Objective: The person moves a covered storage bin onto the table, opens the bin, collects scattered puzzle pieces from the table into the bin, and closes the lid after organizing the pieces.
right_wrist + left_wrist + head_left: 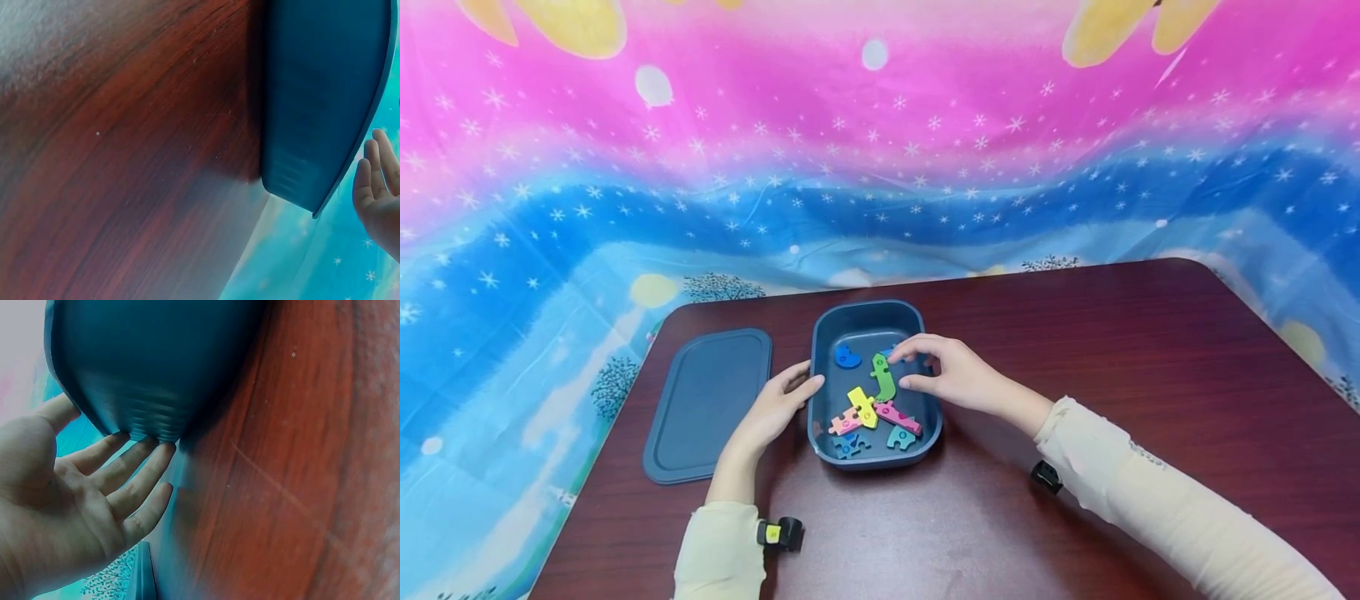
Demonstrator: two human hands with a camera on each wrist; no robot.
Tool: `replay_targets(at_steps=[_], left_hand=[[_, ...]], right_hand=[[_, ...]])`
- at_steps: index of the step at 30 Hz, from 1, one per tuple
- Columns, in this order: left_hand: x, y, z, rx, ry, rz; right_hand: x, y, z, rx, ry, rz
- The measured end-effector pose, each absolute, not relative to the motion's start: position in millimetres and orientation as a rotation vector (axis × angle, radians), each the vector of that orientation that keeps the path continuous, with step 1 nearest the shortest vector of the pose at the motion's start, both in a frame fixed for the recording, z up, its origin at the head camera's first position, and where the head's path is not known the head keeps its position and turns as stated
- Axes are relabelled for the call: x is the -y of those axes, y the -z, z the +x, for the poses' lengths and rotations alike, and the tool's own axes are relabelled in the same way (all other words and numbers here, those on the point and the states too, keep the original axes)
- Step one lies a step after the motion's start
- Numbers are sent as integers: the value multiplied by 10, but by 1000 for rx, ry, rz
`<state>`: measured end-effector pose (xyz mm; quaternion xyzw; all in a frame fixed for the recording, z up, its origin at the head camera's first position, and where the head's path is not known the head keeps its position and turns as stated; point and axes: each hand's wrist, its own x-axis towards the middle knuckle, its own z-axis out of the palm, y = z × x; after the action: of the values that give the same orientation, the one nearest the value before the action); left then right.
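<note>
A dark blue-grey box (876, 458) without its lid stands on the table. Inside lie several jigsaw puzzle pieces: a blue one (847, 357), a green one (882, 377), a yellow one (862, 407), a pink one (898, 417), a salmon one (846, 422) and teal ones (901, 437). My left hand (777, 406) rests against the box's left side, its fingertips touching the outer wall in the left wrist view and the thumb at the rim. Over the right rim hovers my right hand (958, 375), thumb and fingers apart near the green piece. Its fingers partly cover another blue piece.
A matching flat lid (711, 404) lies left of the box, beyond my left hand. The dark red-brown wooden table (1120, 350) extends to the right. A pink and blue patterned cloth (925, 150) hangs behind the table's far edge.
</note>
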<state>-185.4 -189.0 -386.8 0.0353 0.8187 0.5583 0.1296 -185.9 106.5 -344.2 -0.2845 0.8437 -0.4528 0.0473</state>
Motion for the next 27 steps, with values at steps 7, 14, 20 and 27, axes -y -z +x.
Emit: replay_targets(at_steps=[7,14,20,27], left_hand=[[1902,3849,-1837,-2404,-1610,109],[1940,3826,-1841,-2451,-1628,108],[1949,3762,-1832,-2492,-1716,27],[2076,3662,-1790,-2508,-1754,43]], right_hand=[[-1086,3390,-1775,-2607,1395,-853],[-1074,3376,-1695,-2600,1428,-851],[-1058,3341,-1596,-2584,1515,-793],[-949,3345,-1488,-2537,1568,-807]])
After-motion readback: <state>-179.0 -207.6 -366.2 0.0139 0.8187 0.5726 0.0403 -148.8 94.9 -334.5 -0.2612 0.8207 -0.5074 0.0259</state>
